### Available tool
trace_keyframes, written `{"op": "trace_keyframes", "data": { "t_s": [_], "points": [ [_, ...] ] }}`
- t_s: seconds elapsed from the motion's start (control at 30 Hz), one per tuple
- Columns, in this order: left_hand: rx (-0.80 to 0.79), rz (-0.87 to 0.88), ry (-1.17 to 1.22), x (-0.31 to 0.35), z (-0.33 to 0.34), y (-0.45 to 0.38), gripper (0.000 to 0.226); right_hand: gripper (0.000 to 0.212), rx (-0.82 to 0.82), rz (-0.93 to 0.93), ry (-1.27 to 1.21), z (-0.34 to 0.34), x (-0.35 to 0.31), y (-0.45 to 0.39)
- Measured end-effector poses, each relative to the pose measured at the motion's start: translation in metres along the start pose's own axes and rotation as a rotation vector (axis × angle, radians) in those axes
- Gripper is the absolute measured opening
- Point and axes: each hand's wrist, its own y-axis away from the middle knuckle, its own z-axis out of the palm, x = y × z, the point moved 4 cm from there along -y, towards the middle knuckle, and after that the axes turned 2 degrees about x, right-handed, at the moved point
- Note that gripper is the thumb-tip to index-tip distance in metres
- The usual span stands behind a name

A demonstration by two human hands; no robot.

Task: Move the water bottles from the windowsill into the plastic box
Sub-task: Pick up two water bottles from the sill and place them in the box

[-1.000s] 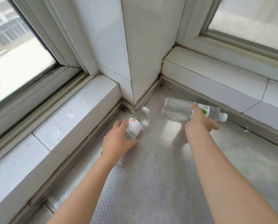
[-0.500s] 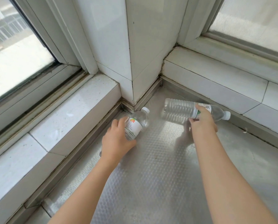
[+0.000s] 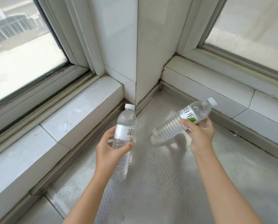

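Note:
Two clear water bottles with white caps and white labels are lifted above the textured metal windowsill [image 3: 159, 183]. My left hand [image 3: 110, 149] grips the left bottle [image 3: 126, 125] around its middle, holding it nearly upright with the cap toward the wall corner. My right hand [image 3: 199, 135] grips the right bottle [image 3: 183, 122] at its label; this bottle is tilted, cap up to the right and base down to the left. The plastic box is not in view.
A white tiled pillar [image 3: 135, 54] forms the corner straight ahead. Raised white ledges [image 3: 67, 120] run along the left and the right under two windows [image 3: 18, 49]. The metal sill surface stretches toward me between my forearms.
Both bottles lay on the sill a second ago. Both hands have now lifted them: the left bottle has swung upright, the right one has tilted cap-up and risen.

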Motion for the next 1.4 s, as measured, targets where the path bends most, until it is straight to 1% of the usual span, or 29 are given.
{"op": "trace_keyframes", "data": {
  "t_s": [0.1, 0.17, 0.43, 0.5, 0.57, 0.67, 0.7, 0.77, 0.83, 0.9, 0.97, 1.0, 1.03, 1.1, 1.13, 1.3, 1.4],
  "points": [
    [-0.008, -0.049, 0.116, -0.002, -0.009, 0.024, 0.064, 0.059, -0.113, 0.010, 0.032, -0.008, 0.003, 0.031],
    [-0.003, -0.065, 0.165, 0.000, -0.016, 0.042, 0.063, 0.053, -0.189, 0.010, 0.030, -0.014, 0.002, 0.055],
    [0.068, -0.051, 0.271, 0.028, -0.052, 0.137, 0.061, 0.050, -0.423, -0.011, -0.012, -0.050, -0.018, 0.147],
    [0.104, -0.039, 0.301, 0.033, -0.064, 0.167, 0.063, 0.052, -0.477, -0.019, -0.046, -0.062, -0.025, 0.170],
    [0.142, -0.026, 0.329, 0.038, -0.077, 0.200, 0.062, 0.060, -0.526, -0.016, -0.087, -0.075, -0.031, 0.194],
    [0.210, -0.007, 0.361, 0.042, -0.098, 0.254, 0.061, 0.084, -0.593, 0.022, -0.128, -0.091, -0.037, 0.227],
    [0.237, -0.004, 0.372, 0.041, -0.105, 0.272, 0.065, 0.088, -0.611, 0.033, -0.130, -0.094, -0.038, 0.239],
    [0.311, -0.006, 0.388, 0.038, -0.119, 0.310, 0.076, 0.077, -0.676, 0.055, -0.156, -0.100, -0.039, 0.261],
    [0.397, -0.011, 0.411, 0.032, -0.134, 0.347, 0.079, 0.070, -0.747, 0.070, -0.185, -0.103, -0.038, 0.284],
    [0.477, -0.028, 0.436, 0.021, -0.150, 0.382, 0.079, 0.066, -0.840, 0.083, -0.171, -0.103, -0.041, 0.312],
    [0.557, -0.041, 0.450, 0.012, -0.168, 0.413, 0.088, 0.066, -0.944, 0.086, -0.118, -0.101, -0.044, 0.341],
    [0.602, -0.044, 0.456, 0.008, -0.178, 0.427, 0.092, 0.068, -0.992, 0.085, -0.090, -0.099, -0.045, 0.356],
    [0.650, -0.046, 0.463, 0.004, -0.188, 0.442, 0.095, 0.077, -1.038, 0.083, -0.064, -0.098, -0.045, 0.371],
    [0.729, -0.039, 0.467, -0.004, -0.208, 0.469, 0.093, 0.101, -1.131, 0.073, -0.008, -0.094, -0.043, 0.404],
    [0.760, -0.032, 0.469, -0.008, -0.216, 0.483, 0.089, 0.105, -1.177, 0.071, 0.019, -0.091, -0.040, 0.420],
    [0.949, 0.003, 0.532, -0.032, -0.258, 0.560, 0.085, 0.110, -1.448, 0.126, 0.150, -0.080, -0.009, 0.510],
    [1.082, 0.017, 0.561, -0.048, -0.282, 0.615, 0.087, 0.109, -1.570, 0.143, 0.217, -0.082, 0.013, 0.574]
  ]
}}
